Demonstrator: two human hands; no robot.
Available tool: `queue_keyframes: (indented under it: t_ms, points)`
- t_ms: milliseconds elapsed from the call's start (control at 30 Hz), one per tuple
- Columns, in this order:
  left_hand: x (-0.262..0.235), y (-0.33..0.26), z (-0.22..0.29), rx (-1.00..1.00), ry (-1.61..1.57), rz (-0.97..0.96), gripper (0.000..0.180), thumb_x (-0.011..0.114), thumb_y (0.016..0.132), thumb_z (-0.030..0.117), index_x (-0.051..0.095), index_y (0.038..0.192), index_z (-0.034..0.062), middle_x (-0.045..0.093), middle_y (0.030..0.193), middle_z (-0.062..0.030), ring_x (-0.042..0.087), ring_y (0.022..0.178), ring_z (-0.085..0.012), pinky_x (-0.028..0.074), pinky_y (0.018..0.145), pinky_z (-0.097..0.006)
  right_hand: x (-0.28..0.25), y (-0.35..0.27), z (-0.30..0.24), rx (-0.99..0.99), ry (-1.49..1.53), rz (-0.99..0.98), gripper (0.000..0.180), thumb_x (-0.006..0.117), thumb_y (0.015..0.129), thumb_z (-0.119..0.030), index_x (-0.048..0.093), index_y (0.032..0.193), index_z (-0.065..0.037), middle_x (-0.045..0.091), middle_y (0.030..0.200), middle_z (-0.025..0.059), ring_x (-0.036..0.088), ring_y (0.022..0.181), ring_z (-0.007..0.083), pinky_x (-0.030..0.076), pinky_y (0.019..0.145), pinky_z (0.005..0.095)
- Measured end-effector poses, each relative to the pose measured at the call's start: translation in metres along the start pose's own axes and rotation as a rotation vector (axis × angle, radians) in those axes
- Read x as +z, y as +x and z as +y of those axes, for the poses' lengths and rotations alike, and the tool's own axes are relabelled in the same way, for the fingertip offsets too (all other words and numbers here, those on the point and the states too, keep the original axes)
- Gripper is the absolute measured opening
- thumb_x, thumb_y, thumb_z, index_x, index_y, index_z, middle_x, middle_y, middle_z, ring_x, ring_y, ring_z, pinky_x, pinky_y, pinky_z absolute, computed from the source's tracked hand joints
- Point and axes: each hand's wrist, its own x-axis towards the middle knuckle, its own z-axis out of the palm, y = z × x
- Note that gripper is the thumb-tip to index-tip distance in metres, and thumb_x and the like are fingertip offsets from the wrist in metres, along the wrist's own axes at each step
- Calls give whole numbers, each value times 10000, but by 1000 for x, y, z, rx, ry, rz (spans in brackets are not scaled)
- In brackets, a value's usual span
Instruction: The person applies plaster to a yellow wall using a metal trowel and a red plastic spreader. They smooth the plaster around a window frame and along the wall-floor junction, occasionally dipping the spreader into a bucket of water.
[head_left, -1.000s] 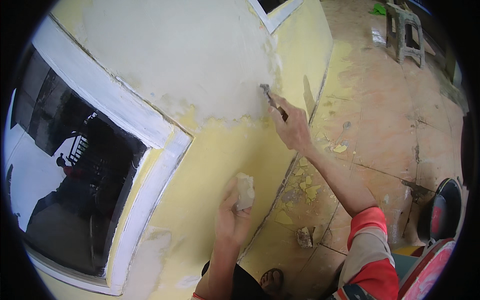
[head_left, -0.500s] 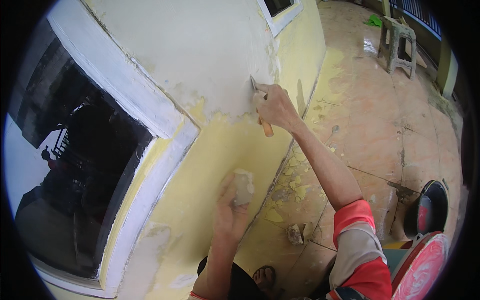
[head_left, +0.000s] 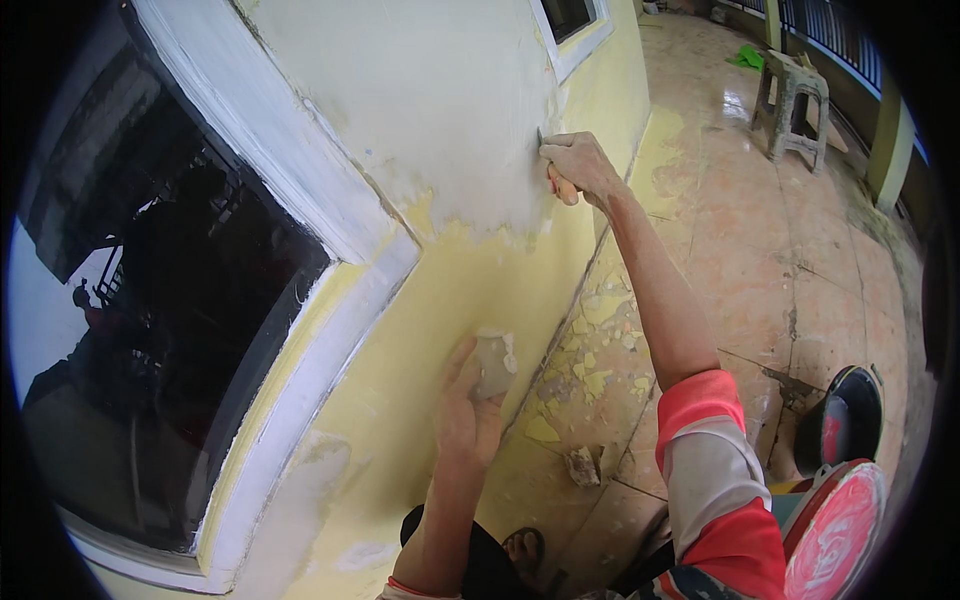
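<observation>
The right hand point(head_left: 578, 163) gripped an orange-handled scraper point(head_left: 565, 189) at the wall point(head_left: 430, 110); the left hand's point(head_left: 468, 418) fingers held a pale flat piece point(head_left: 492, 370).

Head view: fisheye, from head height, facing down
Wall point(head_left: 470, 290): close, left
Floor point(head_left: 740, 250): right, receding along its wall edge

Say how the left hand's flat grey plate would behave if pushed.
The flat grey plate looks stiff, showing no sag, and probably light, as the left hand alone supports it. Pale paste-like residue on its edge might smear.
</observation>
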Motion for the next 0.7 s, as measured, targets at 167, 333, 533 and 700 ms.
queue_keyframes:
  t_ms: [167, 333, 533, 700]
  points:
    - [-13, 2, 7, 52, 42, 44, 485, 448, 1019, 33, 386, 1497, -17, 530, 1421, -188, 592, 1254, -283, 537, 1061, -417, 61, -123, -1, -8, -102, -263, 401, 554, 944, -180, 689, 1219, 78, 671, 680, 142, 644, 535, 193, 545, 626, 348]
    - [-3, -5, 9, 51, 26, 44, 472, 439, 1024, 34, 399, 1492, -16, 517, 1437, -187, 583, 1263, -280, 537, 1057, -417, 7, -94, 0, 13, -65, -127, 479, 557, 957, -196, 623, 1376, 25, 616, 635, 100, 599, 501, 172, 523, 570, 342]
    - [-2, -5, 6, 34, 27, 14, 466, 432, 1030, 35, 401, 1493, -11, 526, 1425, -191, 591, 1257, -286, 537, 1057, -416, -28, -10, 26, 64, -110, 5, 425, 577, 993, -198, 639, 1367, -6, 566, 668, 55, 511, 472, 121, 440, 455, 299]
    - [-11, -2, 10, 73, 11, 31, 465, 439, 1030, 38, 405, 1491, -3, 528, 1430, -181, 594, 1258, -281, 539, 1058, -424, 32, -82, 18, -6, -150, -147, 474, 556, 1015, -241, 590, 1439, -33, 547, 631, 33, 523, 471, 113, 460, 463, 294]
